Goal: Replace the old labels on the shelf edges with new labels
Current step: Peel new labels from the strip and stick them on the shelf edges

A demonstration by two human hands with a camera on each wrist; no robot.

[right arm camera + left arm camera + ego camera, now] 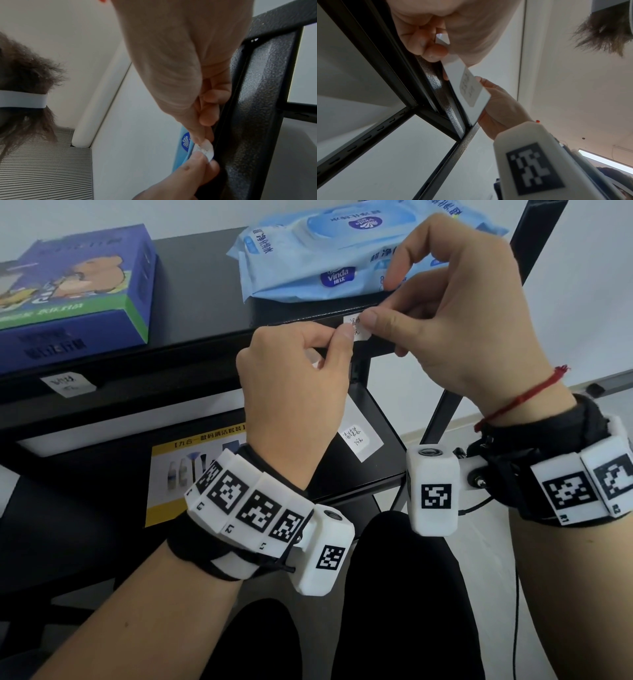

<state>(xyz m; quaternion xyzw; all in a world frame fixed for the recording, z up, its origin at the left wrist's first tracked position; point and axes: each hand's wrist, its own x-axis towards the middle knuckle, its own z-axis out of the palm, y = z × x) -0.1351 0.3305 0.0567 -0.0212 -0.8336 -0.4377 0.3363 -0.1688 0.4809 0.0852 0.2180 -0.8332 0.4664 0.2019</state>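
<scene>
Both hands are pinching a small white handwritten label (356, 327) against the black shelf edge (294, 320): left hand (294, 378) at nine o'clock, right hand (455, 313) at three.

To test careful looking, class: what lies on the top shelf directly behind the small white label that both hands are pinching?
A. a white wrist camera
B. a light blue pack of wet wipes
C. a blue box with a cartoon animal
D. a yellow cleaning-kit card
B: in the head view the light blue pack of wet wipes lies just behind the label, which the left hand and right hand pinch.
</scene>
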